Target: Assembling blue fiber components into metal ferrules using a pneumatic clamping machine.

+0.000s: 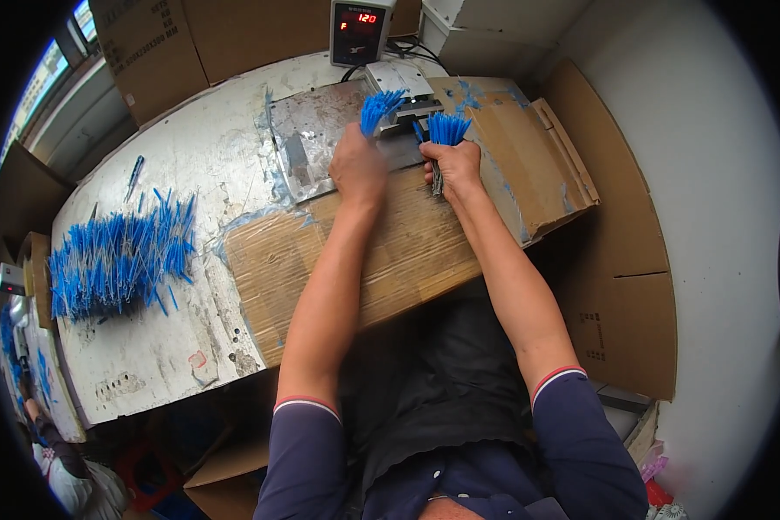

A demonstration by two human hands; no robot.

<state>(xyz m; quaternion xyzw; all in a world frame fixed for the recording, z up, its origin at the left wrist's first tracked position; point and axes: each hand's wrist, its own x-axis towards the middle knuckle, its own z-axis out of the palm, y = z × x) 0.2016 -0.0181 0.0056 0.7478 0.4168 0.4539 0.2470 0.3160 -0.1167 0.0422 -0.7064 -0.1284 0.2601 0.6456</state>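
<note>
My left hand [358, 166], a little blurred, is closed round a bundle of thin blue sticks [380, 107] whose tips fan out above the fist. Close beside it, my right hand [456, 165] grips a second bundle, thin wires with blue ends [449, 129]. The blue ends point up and away from me, and the bare metallic wires hang below the fingers. Both hands are above the near side of a small machine with a white top [399, 80] and dark metal parts. A metal plate [308, 139] lies by my left hand.
A large heap of blue-ended wires [121, 256] lies on the worn white table [191, 325] at left, near a pen [134, 178]. Behind the machine stands a box with a red lit display [358, 33]. Taped cardboard [277, 269] covers the near edge. Another person [69, 468] shows at lower left.
</note>
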